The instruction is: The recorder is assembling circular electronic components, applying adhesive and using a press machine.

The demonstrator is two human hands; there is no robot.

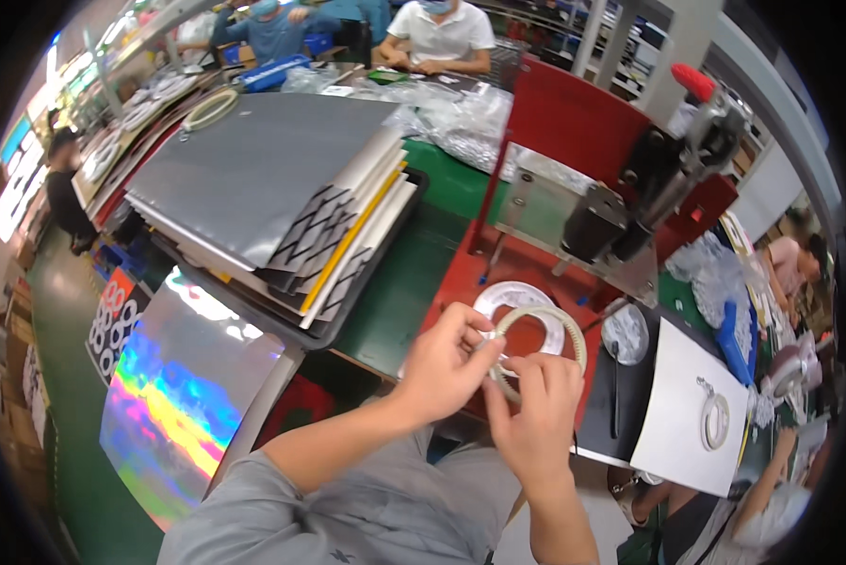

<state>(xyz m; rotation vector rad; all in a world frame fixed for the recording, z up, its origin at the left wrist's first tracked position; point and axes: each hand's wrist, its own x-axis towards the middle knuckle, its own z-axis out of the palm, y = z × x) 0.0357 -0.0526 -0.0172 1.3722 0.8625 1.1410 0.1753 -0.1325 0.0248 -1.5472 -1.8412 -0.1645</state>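
My left hand (447,365) pinches a cream plastic ring (579,341) at its left side. Close beside it, my right hand (540,411) has its fingers closed on the near edge of the same ring. The ring is tilted above a red press base, and fine ridges show along its rim. Under and behind it, a flat white ring (501,294) lies on the base. Whether a smaller piece sits between my fingertips is hidden.
A red hand press (574,113) with a lever stands just beyond my hands. On the left, a tray (321,331) holds stacked sheets (263,169). A shiny rainbow sheet (183,395) lies nearer. To the right are a white board (691,405), a clear bag (624,334) and a black stick (616,400).
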